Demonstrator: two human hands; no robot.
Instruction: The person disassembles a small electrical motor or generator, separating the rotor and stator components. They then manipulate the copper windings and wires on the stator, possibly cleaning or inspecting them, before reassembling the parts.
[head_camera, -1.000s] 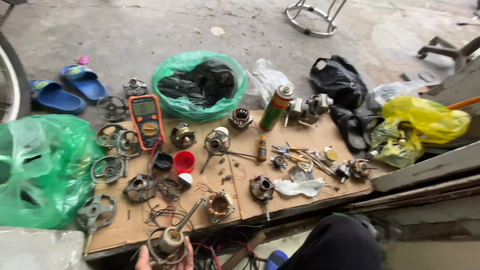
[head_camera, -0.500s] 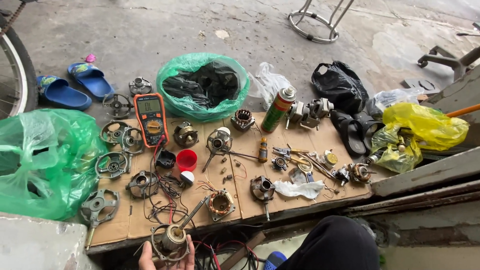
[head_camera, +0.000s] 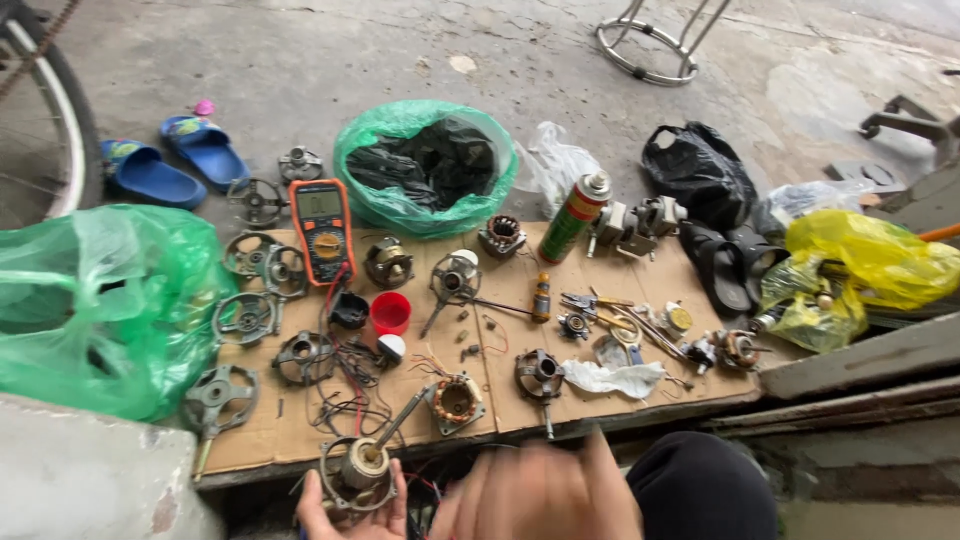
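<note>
Down at the cardboard's (head_camera: 480, 400) near edge, the left hand (head_camera: 352, 512) cups a motor (head_camera: 362, 468) from below, fingers curled around its rim. It looks heavy, rigid metal, best gripped by the housing, not the shaft. The right hand (head_camera: 535, 495) is blurred; its grip cannot be told.

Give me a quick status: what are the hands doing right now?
Left hand holding small motor part at cardboard edge. Right hand blurred, beside it, grip unclear. Loose wires just beyond the part.

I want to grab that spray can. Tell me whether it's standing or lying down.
Lying down: the green and red spray can lies tilted across the cardboard sheet's far edge, nozzle end pointing away.
</note>
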